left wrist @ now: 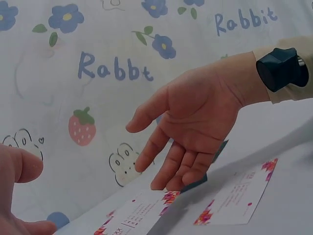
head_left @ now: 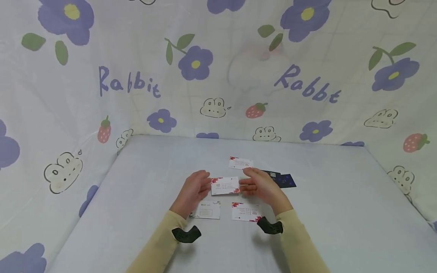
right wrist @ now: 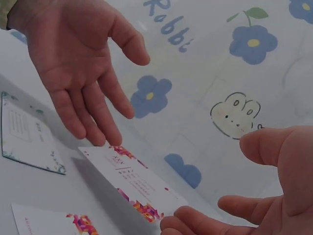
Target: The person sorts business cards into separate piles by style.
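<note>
A white business card (head_left: 225, 185) with red flower corners lies between my two hands, its near edge casting a shadow in the right wrist view. My left hand (head_left: 194, 191) stands at its left short edge, fingers loosely extended. At the right short edge is my right hand (head_left: 264, 189), its palm facing inward and its fingers relaxed. Fingertips are very close to the card; whether they touch it I cannot tell. Nearer me lie a green-trimmed card (head_left: 208, 211) on the left and another red-flowered card (head_left: 245, 211) on the right.
Behind my right hand, dark blue cards (head_left: 287, 181) overlap. Farther back lies one more red-flowered white card (head_left: 239, 162). The pale table (head_left: 153, 163) meets a patterned curtain (head_left: 184, 91) at its far edge and sides. Each wrist wears a black device.
</note>
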Tool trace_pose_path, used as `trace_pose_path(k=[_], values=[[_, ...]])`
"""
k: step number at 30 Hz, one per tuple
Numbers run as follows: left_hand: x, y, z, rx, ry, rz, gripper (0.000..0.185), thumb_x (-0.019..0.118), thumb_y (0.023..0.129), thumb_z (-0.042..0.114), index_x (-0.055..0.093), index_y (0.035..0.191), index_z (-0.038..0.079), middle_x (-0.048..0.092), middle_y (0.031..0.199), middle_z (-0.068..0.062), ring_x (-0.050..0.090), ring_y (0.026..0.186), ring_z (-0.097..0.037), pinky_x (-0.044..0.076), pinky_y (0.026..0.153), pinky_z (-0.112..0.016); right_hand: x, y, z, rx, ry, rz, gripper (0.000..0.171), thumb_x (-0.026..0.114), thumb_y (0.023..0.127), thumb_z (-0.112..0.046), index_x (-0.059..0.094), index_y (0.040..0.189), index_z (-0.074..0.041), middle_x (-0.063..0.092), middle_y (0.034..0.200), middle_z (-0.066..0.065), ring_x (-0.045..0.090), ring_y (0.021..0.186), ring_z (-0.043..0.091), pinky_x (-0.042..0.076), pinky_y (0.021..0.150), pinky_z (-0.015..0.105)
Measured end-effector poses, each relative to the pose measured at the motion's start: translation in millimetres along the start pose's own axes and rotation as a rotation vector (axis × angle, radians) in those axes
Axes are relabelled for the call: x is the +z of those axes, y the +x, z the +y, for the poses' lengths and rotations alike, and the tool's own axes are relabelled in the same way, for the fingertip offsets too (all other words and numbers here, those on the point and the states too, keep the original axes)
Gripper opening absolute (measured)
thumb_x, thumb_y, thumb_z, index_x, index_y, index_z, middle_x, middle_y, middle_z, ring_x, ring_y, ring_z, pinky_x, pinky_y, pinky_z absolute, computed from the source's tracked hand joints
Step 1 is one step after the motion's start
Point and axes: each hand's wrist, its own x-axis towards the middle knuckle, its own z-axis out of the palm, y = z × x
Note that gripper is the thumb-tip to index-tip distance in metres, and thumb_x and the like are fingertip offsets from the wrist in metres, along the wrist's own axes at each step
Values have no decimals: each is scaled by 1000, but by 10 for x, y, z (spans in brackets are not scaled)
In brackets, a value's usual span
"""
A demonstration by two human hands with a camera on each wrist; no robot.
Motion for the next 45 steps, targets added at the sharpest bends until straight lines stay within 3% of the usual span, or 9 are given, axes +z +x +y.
trace_pose_path(k=[8, 14, 23, 31, 40, 45], values=[[190, -112, 95, 59, 41, -63, 57, 46, 108, 28, 29, 158, 4, 47, 153, -24, 55, 133, -38, 40, 120, -49, -194, -188, -41, -58, -103, 4, 62, 47, 108, -35, 31, 155, 2, 61, 129, 28, 70, 94, 22, 60, 89, 32], [303, -169, 78, 39, 64, -115, 57, 47, 107, 27, 30, 157, 5, 49, 152, -23, 58, 132, -37, 44, 116, -46, -335, -387, -42, -62, -157, 23, 63, 48, 107, -36, 31, 154, 3, 64, 126, 28, 69, 89, 20, 59, 82, 26], [398, -220, 7, 32, 129, -211, 59, 48, 106, 25, 31, 157, 0, 57, 143, -25, 68, 117, -32, 55, 104, -39, -497, -630, 43, -32, -201, 11, 61, 48, 108, -35, 33, 150, 5, 69, 116, 25, 71, 85, 20, 62, 82, 31], [425, -209, -60, 5, 329, -213, 65, 54, 105, 34, 31, 157, 2, 64, 135, -21, 72, 100, -18, 57, 101, -39, -547, -608, 136, -15, -241, -40, 58, 50, 107, -33, 38, 147, 6, 71, 108, 23, 72, 81, 21, 63, 80, 37], [400, -206, -120, -20, 376, -242, 69, 57, 104, 39, 32, 157, 3, 64, 136, -20, 70, 106, -21, 57, 101, -38, -501, -580, 203, 20, -266, -62, 55, 51, 107, -33, 41, 145, 5, 72, 98, 19, 71, 74, 21, 64, 75, 36], [406, -198, -148, -17, 421, -237, 71, 59, 102, 42, 34, 156, 4, 66, 134, -17, 71, 104, -20, 58, 99, -38, -460, -554, 238, 33, -335, -51, 49, 51, 106, -33, 47, 140, 2, 72, 95, 19, 70, 71, 21, 63, 72, 35]])
